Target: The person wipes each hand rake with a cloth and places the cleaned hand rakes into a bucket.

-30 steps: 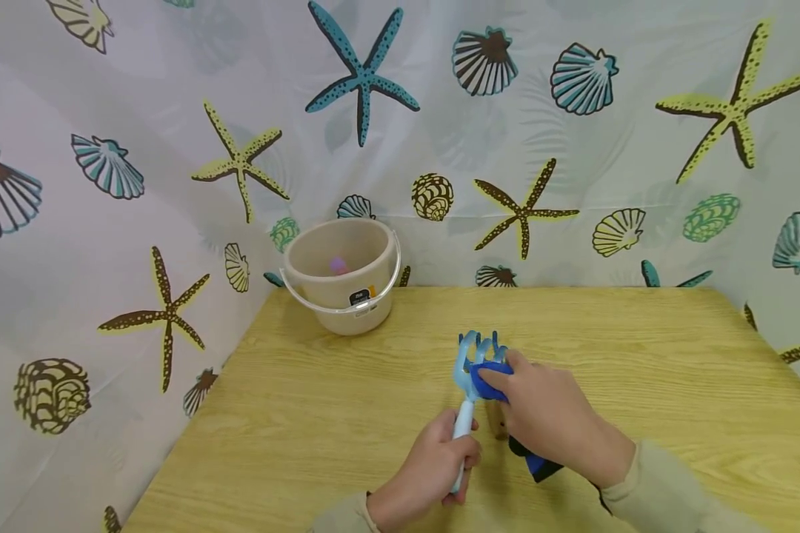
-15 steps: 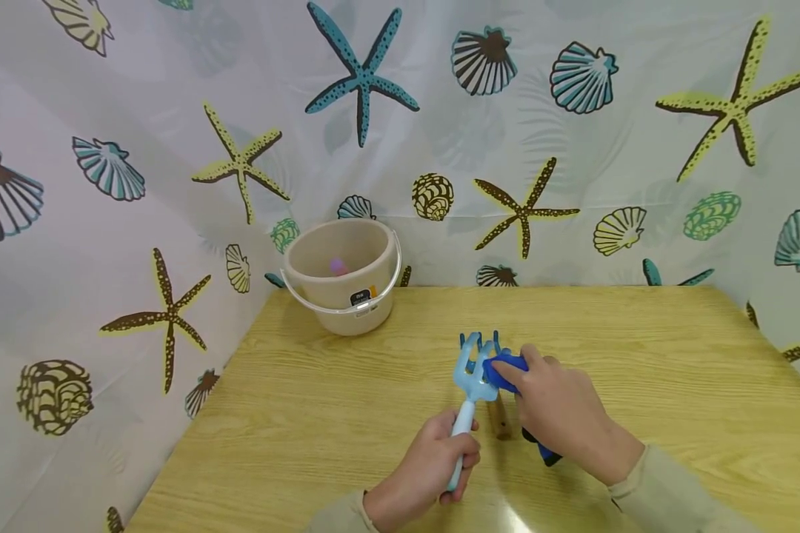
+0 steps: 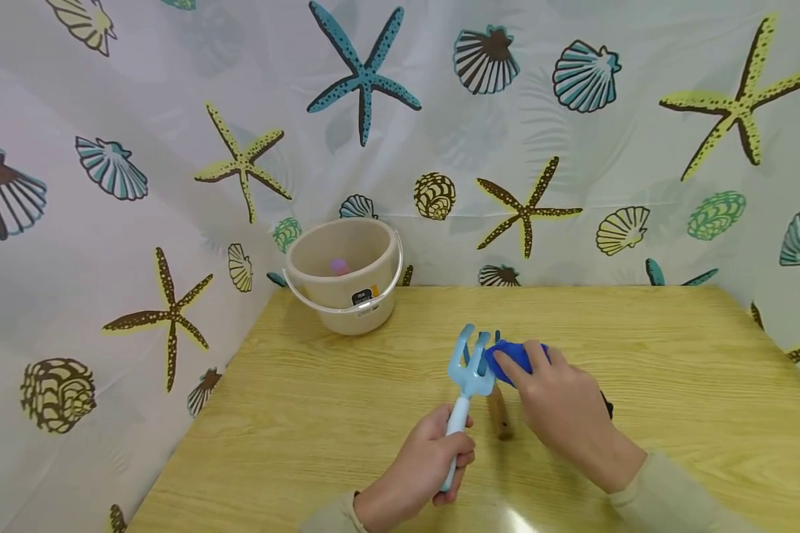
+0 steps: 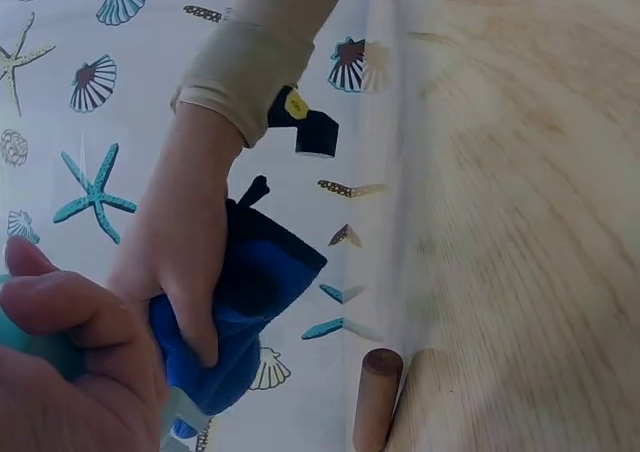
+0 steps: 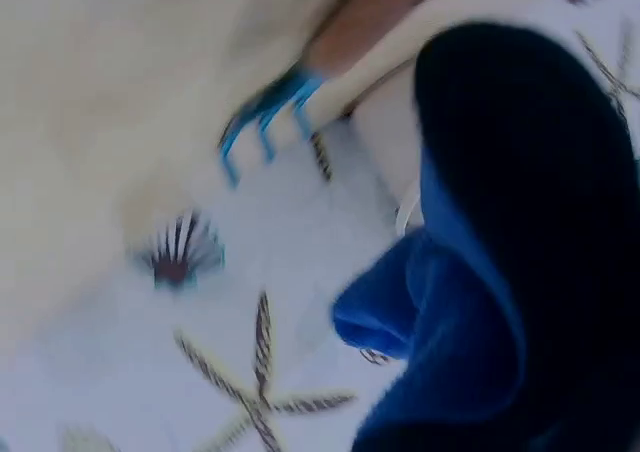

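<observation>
My left hand (image 3: 433, 453) grips a light blue garden hand fork (image 3: 471, 383) by its handle, tines pointing up and away. My right hand (image 3: 560, 396) pinches a blue cloth (image 3: 518, 360) right at the fork's right-hand tine. In the left wrist view the cloth (image 4: 265, 282) hangs folded from the right hand (image 4: 185, 222), its dark side showing. Behind the fork, a second hand tool with a wooden handle (image 3: 499, 416) lies on the table, partly hidden. Its curved blue tines (image 5: 262, 122) show in the right wrist view.
A beige bucket (image 3: 300, 285) with a clear handle stands at the table's back left, something purple and pink inside. The wood-grain table (image 3: 293, 414) meets a shell-and-starfish curtain (image 3: 400, 178) at the back and left.
My right hand has moved the cloth to the right along the fork's head, uncovering more of its tines. The fork has turned slightly in my left hand. More of the wooden handle shows.
</observation>
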A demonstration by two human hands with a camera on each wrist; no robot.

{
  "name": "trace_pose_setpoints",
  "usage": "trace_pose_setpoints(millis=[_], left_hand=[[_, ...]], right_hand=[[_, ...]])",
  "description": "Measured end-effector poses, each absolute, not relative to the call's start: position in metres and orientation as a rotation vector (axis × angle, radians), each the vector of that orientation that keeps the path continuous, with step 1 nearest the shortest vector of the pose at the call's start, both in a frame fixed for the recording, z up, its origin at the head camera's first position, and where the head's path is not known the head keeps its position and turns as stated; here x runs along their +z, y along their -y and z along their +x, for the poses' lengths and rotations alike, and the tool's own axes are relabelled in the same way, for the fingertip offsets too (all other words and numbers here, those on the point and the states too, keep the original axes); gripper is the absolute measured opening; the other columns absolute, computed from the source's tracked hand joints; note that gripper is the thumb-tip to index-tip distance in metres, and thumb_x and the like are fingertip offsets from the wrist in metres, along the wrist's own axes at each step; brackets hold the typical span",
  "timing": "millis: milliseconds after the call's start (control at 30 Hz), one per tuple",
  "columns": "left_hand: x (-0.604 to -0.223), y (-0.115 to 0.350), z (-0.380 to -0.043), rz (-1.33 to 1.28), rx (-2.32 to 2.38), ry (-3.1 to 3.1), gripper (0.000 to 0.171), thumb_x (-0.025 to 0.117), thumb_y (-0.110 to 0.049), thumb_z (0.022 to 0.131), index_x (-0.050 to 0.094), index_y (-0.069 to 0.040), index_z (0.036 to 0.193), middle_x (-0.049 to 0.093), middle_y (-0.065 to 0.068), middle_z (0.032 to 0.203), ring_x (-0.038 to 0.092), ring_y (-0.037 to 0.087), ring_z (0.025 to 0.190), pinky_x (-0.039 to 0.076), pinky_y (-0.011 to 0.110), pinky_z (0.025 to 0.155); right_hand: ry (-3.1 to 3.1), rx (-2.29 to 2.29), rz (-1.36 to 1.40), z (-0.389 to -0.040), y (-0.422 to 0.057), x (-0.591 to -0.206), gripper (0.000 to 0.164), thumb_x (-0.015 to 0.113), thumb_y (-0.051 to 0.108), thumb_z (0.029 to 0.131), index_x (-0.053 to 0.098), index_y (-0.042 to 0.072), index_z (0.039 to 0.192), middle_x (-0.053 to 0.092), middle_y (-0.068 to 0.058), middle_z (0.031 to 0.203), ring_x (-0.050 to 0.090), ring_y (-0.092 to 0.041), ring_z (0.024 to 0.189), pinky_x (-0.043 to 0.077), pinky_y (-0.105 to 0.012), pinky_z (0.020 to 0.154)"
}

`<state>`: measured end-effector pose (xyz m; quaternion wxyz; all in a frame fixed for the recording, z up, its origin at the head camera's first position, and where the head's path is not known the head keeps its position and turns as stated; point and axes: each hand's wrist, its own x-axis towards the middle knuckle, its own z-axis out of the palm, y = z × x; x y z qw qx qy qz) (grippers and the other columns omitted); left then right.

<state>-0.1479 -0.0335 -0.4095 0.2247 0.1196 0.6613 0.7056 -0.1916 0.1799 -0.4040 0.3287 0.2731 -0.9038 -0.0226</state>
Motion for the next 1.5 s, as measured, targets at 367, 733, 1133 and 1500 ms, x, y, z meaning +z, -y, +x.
trace_pose_setpoints(millis=[367,733,1133,1500], left_hand=[[-0.415,0.032,-0.15,0.266,1.923,-1.908,0.022,0.049,-0.005,0.086,0.043,-0.002,0.107,0.049,0.003,0.056,0.039,0.013,0.031,0.028,0.021,0.025],[-0.417,0.029,-0.154,0.278,1.819,-1.996,0.021,0.046,-0.004,0.084,0.045,-0.005,0.105,0.048,0.002,0.054,0.041,0.014,0.03,0.027,0.02,0.025],[-0.423,0.029,-0.154,0.287,1.737,-1.962,0.023,0.048,-0.004,0.084,0.046,-0.004,0.107,0.047,0.002,0.057,0.039,0.014,0.03,0.027,0.02,0.026],[-0.416,0.038,-0.16,0.198,1.889,-1.929,0.018,0.051,-0.008,0.086,0.049,-0.002,0.104,0.048,0.002,0.061,0.035,0.01,0.031,0.023,0.019,0.027]], right_hand=[[2.685,0.416,0.743,-0.173,-0.163,-0.393,0.039,0.07,0.016,0.08,0.069,0.02,0.118,0.058,-0.004,0.093,0.047,-0.007,0.054,0.04,-0.021,0.04],[2.725,0.174,0.779,-0.176,-0.147,-0.38,0.036,0.069,0.016,0.077,0.071,0.024,0.112,0.061,-0.011,0.097,0.054,-0.013,0.062,0.041,-0.022,0.037],[2.6,0.06,0.77,-0.189,-0.136,-0.382,0.04,0.07,0.011,0.069,0.071,0.021,0.107,0.061,-0.02,0.104,0.061,-0.025,0.066,0.044,-0.027,0.03],[2.569,0.033,0.787,-0.181,-0.153,-0.393,0.036,0.074,0.019,0.073,0.072,0.019,0.109,0.06,-0.016,0.097,0.061,-0.025,0.068,0.055,-0.035,0.04]])
